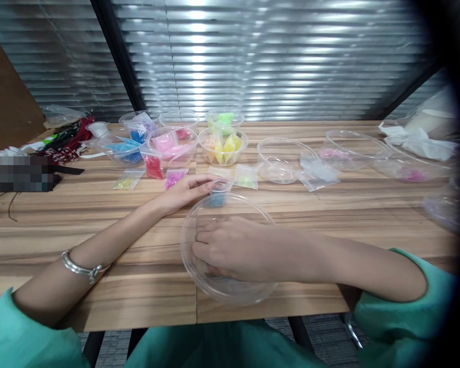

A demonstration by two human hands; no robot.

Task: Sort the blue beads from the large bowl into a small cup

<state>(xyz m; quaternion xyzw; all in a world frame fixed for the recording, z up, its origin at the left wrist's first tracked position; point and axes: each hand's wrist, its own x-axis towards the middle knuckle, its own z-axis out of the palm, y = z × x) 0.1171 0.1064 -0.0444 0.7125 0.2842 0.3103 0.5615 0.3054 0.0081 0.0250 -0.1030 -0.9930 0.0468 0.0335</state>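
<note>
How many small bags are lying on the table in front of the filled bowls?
5: yellow-green bag, red bag, pink bag, pale bag and green bag, left to right. The left hand may hide more.

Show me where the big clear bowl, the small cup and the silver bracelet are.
big clear bowl [237, 295]: head view, its near wall.
small cup [219, 190]: head view, its clear side below the rim.
silver bracelet [80, 267]: head view, middle of the band.

No readable text, labels, brands or numbers on any bag, bowl or surface
</note>
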